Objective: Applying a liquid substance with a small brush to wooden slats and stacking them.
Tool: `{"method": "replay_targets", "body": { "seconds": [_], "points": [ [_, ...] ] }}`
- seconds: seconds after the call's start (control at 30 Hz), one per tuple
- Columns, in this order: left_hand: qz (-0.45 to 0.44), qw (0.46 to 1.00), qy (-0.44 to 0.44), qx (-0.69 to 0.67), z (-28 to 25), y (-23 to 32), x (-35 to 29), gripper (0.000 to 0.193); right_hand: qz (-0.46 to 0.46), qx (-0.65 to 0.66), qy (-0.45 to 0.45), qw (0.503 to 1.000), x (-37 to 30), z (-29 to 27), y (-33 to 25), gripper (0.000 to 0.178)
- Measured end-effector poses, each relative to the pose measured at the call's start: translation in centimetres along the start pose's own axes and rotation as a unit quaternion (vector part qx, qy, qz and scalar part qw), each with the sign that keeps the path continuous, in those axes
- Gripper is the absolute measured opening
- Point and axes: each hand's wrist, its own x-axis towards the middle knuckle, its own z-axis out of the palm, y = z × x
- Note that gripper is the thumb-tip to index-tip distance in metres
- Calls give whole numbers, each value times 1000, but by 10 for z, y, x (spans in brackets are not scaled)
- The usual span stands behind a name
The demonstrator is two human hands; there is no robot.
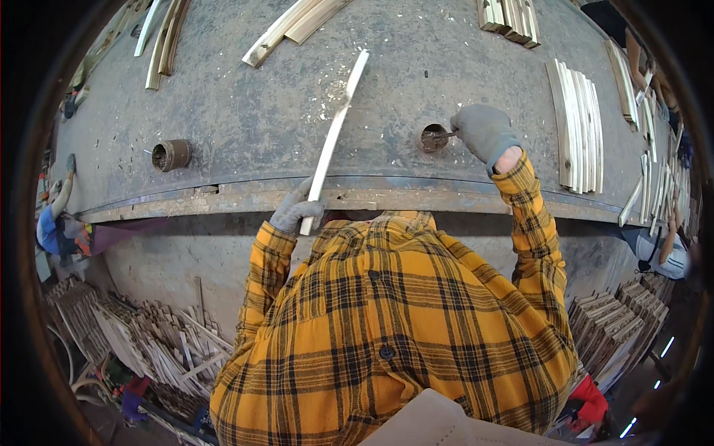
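My left hand (294,207), in a grey glove, is closed round the lower end of a pale wooden strip (332,143) at the table's near edge. The strip slants up and away over the table, with a notch or rough patch near its far end. My right hand (483,130), also gloved, pinches a thin dark stick-like tool (448,135). The tool's tip is inside a small round can (424,138) with brown contents. What kind of tool it is, I cannot make out.
A second brown can (178,154) lies or stands at the left of the worktable (253,126). Wooden strips (576,126) lie at the right, others (297,28) farther away. Wood piles (160,338) fill the floor behind. Other people work at both sides.
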Motion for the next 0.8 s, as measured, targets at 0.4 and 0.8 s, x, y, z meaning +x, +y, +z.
{"method": "replay_targets", "body": {
  "seconds": [0.4,0.8],
  "points": [
    [6,999,32,22,2,-20,10,65,-17,-8,9,1000,-1,-5,1,13],
    [-44,973,102,-200,9,-30,1,57,-81,-3,-45,996,6,-4,-25,17]
  ]
}}
